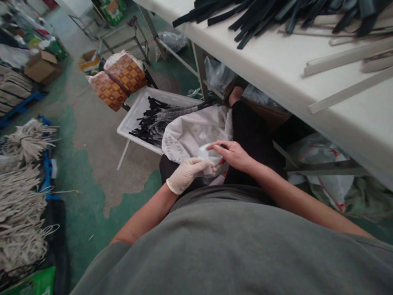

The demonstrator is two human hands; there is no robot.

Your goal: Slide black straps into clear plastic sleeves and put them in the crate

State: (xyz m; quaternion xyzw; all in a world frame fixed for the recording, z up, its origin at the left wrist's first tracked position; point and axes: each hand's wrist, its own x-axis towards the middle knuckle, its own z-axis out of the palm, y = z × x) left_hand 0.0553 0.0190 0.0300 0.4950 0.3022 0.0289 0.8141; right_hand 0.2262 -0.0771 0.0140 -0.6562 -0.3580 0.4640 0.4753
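My left hand (186, 174), in a white glove, is closed over the white cloth bag (187, 132) on my lap, its fingertips on something pale and too blurred to name. Bare, my right hand (233, 155) is just right of it, fingers bent together around a small dark thing (224, 146). A translucent whitish piece (203, 152) shows between the two hands. Beyond the bag, a white tray (126, 127) holds many black strips (153, 119), and the bag overlaps its right side.
A white-topped table (262, 70) crosses the upper right, with black strips (247, 11) and beige strips (349, 56) on it. A checkered cushion (119, 82) is past the tray. Bundles of pale cords (8, 211) lie at left.
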